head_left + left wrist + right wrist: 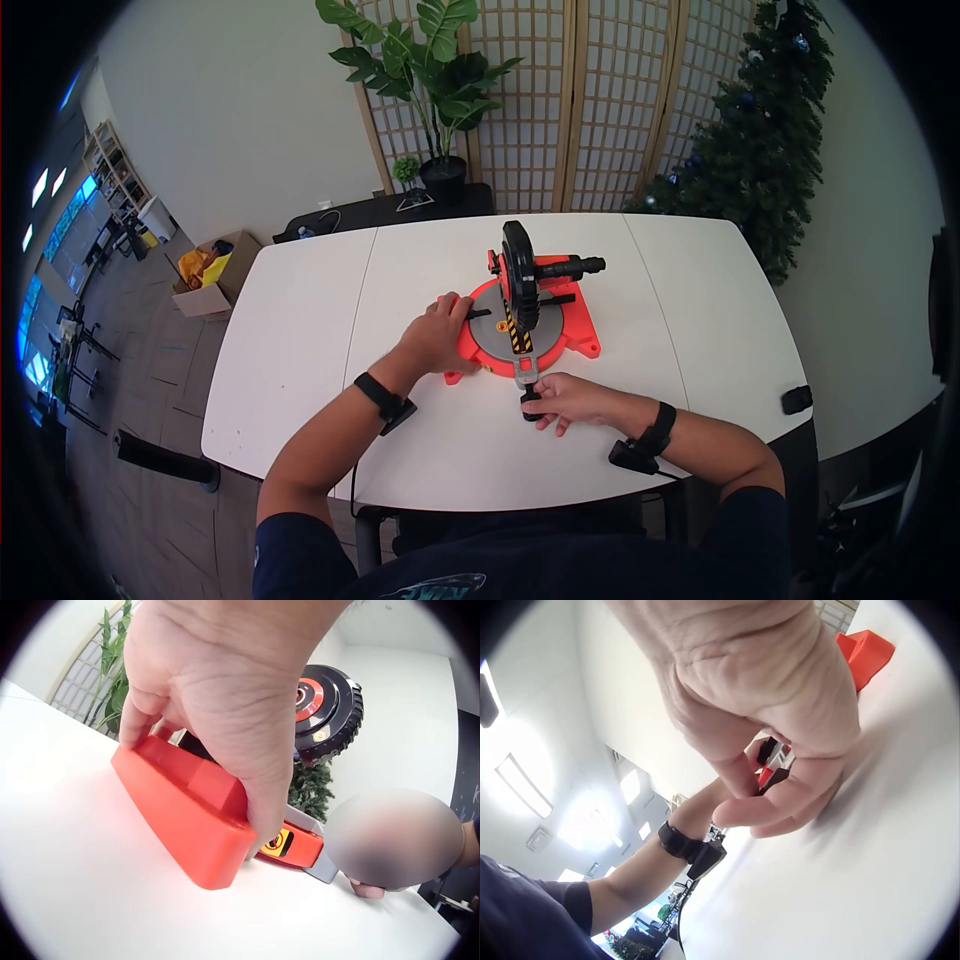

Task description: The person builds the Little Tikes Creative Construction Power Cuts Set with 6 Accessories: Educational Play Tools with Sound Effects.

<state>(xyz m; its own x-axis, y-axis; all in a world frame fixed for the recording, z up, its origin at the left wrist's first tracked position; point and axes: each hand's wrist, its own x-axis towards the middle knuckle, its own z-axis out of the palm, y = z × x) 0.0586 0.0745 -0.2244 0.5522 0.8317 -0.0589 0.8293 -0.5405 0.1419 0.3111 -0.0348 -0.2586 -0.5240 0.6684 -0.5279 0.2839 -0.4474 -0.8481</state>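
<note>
A toy-like miter saw with a red base (583, 335), a grey round turntable (548, 335) and a black blade (518, 270) stands on the white table. My left hand (437, 332) grips the left side of the base, its fingers over the far part and the thumb at the near end, as the left wrist view shows. At the front, my right hand (570, 398) pinches the black knob (530, 408) on the grey arm of the turntable. In the right wrist view the curled fingers (802, 787) hide most of the knob.
The white table (290, 360) has a small black object (796, 400) at its right edge. Behind it stand a potted plant (444, 180), a lattice screen (620, 110) and a decorated Christmas tree (750, 150). A cardboard box (230, 285) sits on the floor at left.
</note>
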